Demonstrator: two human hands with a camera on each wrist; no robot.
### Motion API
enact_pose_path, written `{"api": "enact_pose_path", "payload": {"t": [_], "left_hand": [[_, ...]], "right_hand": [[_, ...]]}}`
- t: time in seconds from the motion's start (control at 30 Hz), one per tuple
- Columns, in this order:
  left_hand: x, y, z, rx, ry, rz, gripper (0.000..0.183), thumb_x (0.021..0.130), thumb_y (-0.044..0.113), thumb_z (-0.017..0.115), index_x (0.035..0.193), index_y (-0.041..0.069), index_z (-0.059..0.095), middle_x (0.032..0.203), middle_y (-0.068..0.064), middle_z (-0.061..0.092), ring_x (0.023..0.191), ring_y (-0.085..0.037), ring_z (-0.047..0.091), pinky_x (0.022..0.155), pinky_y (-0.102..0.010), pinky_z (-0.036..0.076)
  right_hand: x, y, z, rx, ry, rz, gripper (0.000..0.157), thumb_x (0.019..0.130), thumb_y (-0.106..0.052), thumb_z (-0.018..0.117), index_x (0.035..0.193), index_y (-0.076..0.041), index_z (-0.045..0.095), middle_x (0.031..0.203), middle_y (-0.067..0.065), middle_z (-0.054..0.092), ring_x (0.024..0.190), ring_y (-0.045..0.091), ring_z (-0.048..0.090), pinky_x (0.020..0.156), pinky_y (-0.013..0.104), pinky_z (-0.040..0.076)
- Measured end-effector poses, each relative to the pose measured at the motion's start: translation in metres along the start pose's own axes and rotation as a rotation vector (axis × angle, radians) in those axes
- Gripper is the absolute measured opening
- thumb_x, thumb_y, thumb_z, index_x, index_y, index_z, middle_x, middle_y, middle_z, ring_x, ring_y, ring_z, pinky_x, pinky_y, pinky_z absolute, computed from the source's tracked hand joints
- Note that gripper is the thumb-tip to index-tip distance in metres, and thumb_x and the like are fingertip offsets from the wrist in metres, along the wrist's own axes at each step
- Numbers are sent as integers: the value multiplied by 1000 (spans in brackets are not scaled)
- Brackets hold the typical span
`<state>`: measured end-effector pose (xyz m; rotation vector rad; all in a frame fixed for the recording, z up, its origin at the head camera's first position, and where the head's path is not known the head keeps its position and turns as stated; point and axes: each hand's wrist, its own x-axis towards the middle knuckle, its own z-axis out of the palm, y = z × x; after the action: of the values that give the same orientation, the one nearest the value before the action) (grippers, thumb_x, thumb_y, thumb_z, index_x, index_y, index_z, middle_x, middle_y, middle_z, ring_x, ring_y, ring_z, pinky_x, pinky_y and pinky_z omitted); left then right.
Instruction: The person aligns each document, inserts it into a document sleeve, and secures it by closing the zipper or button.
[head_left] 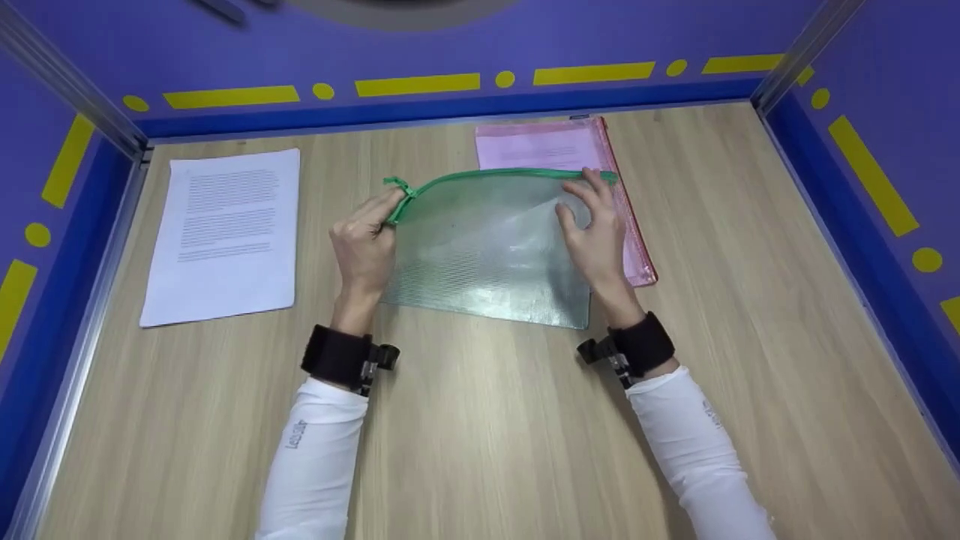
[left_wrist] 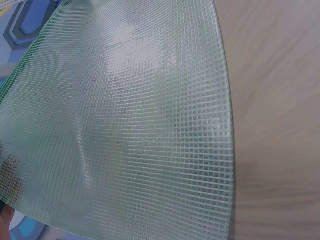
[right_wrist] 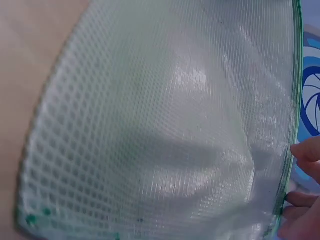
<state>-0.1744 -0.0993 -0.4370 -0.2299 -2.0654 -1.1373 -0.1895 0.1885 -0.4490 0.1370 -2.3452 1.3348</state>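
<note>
A clear mesh zip pouch (head_left: 480, 247) with a green zip edge spans both hands, its face tilted up. My left hand (head_left: 364, 244) grips its left top corner, where a green zip end sticks out beside the fingers. At the right end of the zip, my right hand (head_left: 598, 229) holds the edge between bent fingers, with the thumb apart from the index finger. Close up, the pouch's grid (left_wrist: 150, 125) fills the left wrist view. The right wrist view shows fingertips right at the green zip edge (right_wrist: 295, 100).
Behind the pouch lies a pink zip pouch (head_left: 540, 146) with a printed sheet inside, partly covered. A stack of printed paper (head_left: 232, 232) rests at the left of the wooden table (head_left: 480, 435). Purple-blue walls (head_left: 420, 52) with yellow marks stand around it.
</note>
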Motion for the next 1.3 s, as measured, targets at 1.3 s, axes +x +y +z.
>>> {"api": "enact_pose_path", "payload": {"t": [1.3], "left_hand": [[-25, 1, 25, 330, -271, 490, 21, 88, 7, 70, 102, 19, 80, 107, -2, 78, 91, -22, 75, 77, -33, 61]], "right_hand": [[-25, -30, 60, 565, -495, 548, 45, 102, -36, 54, 120, 2, 67, 110, 17, 74, 104, 21, 72, 99, 37, 56]]}}
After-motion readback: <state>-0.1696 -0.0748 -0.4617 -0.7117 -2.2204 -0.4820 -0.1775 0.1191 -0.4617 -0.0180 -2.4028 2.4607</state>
